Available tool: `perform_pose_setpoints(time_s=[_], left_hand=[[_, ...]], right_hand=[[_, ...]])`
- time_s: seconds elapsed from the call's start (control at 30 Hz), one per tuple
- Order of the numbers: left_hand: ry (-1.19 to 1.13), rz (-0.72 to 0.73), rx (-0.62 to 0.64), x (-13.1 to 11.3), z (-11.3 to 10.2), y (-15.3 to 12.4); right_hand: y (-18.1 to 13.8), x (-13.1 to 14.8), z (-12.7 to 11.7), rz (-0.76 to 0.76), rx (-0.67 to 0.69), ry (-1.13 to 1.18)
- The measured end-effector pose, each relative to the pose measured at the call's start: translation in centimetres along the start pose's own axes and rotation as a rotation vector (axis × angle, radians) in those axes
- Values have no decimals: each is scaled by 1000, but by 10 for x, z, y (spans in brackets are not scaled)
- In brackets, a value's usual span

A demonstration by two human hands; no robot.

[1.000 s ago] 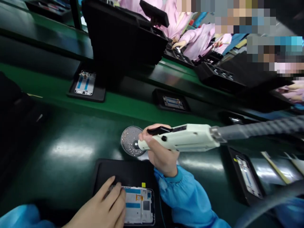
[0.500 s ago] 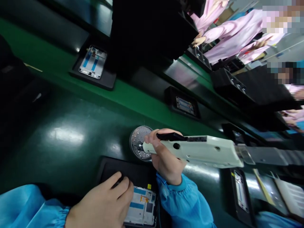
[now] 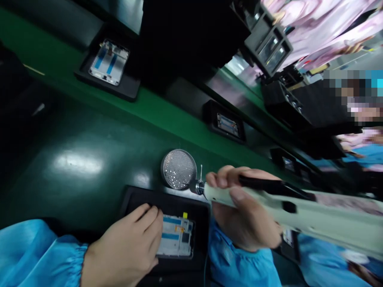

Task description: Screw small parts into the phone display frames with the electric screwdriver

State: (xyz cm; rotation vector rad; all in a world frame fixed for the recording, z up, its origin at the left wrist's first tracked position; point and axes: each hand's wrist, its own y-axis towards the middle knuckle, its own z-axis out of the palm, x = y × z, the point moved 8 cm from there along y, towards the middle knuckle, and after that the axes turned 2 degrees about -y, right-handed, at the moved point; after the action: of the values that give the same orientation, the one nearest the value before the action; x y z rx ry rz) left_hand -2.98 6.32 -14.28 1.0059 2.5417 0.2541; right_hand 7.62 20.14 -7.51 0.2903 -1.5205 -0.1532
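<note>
My right hand (image 3: 245, 217) is wrapped round a pale green electric screwdriver (image 3: 302, 217). Its metal tip sits at the right edge of a round silver dish of small screws (image 3: 178, 169). My left hand (image 3: 125, 249) lies with fingers flat on the left end of a white phone frame (image 3: 177, 241). The frame rests in a black tray (image 3: 167, 203) near the bottom edge. Both wrists wear blue sleeves.
A green conveyor strip (image 3: 155, 115) runs diagonally behind the bench. On it are a black tray with a phone frame (image 3: 109, 67) at upper left and another tray (image 3: 227, 125) further right. Dark fixtures stand above. People in pink coats (image 3: 314, 28) work at top right.
The screwdriver and my right hand have swung right and closer to the camera, so the tip moved from over the screw dish to its right edge. My left hand stays on the phone frame.
</note>
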Motion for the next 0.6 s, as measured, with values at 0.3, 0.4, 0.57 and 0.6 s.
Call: perform_pose_setpoints(time_s=[0.3, 0.4, 0.57, 0.6], left_hand=[[9, -42, -24, 1, 4, -2], [12, -42, -16, 1, 5, -2], [23, -36, -13, 1, 5, -3], [24, -31, -14, 1, 5, -3]], right_hand=[[-56, 7, -5, 96, 152, -59], [-57, 0, -1, 75, 186, -59], [-55, -7, 2, 77, 209, -63], [-55, -8, 1, 79, 201, -65]])
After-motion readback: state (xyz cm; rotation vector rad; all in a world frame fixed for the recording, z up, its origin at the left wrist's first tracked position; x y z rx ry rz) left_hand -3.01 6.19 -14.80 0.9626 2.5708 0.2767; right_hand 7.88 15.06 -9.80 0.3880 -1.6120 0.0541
